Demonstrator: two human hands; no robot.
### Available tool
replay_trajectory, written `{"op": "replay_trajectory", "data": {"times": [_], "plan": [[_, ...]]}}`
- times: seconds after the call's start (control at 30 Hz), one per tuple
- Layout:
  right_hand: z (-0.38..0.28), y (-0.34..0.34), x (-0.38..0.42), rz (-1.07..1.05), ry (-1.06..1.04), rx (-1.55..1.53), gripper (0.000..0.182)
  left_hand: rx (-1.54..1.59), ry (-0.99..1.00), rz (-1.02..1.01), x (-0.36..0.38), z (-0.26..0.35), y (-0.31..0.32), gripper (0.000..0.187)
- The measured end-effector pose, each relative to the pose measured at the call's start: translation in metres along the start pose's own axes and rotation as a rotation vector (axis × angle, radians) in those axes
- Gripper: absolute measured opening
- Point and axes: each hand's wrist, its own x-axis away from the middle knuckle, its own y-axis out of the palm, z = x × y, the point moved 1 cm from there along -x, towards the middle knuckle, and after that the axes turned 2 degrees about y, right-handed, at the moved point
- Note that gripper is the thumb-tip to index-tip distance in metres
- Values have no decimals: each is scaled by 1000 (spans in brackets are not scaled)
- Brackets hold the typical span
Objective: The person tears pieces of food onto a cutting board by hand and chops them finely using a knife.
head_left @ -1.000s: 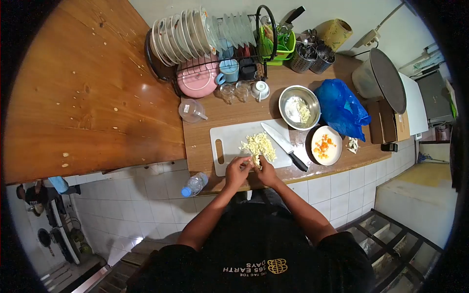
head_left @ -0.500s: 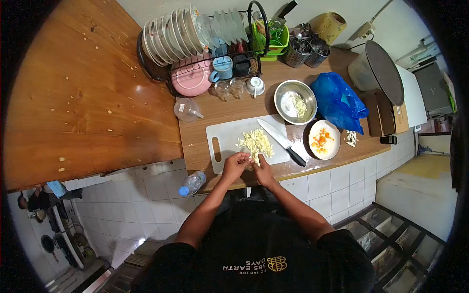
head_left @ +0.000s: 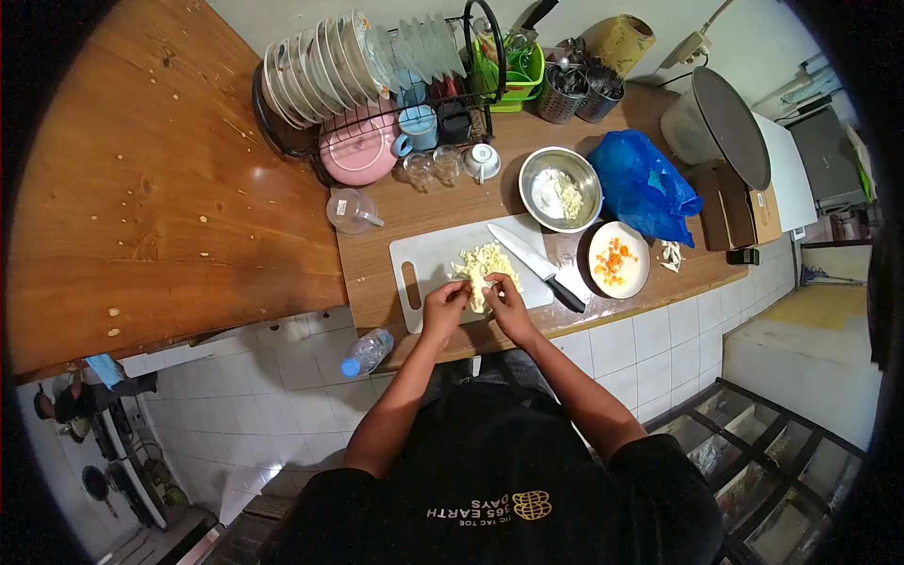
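Observation:
My left hand [head_left: 446,307] and my right hand [head_left: 508,309] meet over the near part of a white cutting board [head_left: 424,243]. Their fingers are bent and closed around a pale yellow clump of chopped cabbage [head_left: 477,293], one hand at each side. More of the chopped pile [head_left: 489,258] lies on the board just beyond my fingertips. A large knife [head_left: 533,261] with a black handle rests on the board's right side, its handle over the edge, touched by neither hand. The fingertips are partly hidden by the cabbage.
Right of the board are a steel bowl [head_left: 538,173] with white powder and chopped pieces, a plate [head_left: 633,284] with orange bits, and a blue plastic bag [head_left: 629,179]. A bottle [head_left: 370,350] lies at the front left. A dish rack [head_left: 377,118] stands behind. Another person [head_left: 80,400] is far left.
My hands have moved a little away from my body, further into the pile, and a larger clump shows between them. The whole view has shifted slightly.

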Motion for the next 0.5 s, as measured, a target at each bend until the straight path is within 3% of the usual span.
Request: {"op": "replay_trajectory", "data": {"times": [0.1, 0.17, 0.33, 0.4, 0.5], "plan": [[-21, 0, 0, 18, 36, -62, 30, -57, -14, 3, 0, 12, -5, 24], [-26, -1, -4, -141, 163, -67, 25, -33, -13, -16, -3, 6, -10, 23], [-32, -10, -9, -349, 192, -66, 30, -18, 0, -108, 1, 8, -11, 22], [-35, -9, -3, -395, 234, -113, 32, 293, -125, -191, 6, 4, -10, 24], [-45, -20, -3, -310, 316, -290, 43, 403, -99, -164, 2, 4, -19, 19]]}}
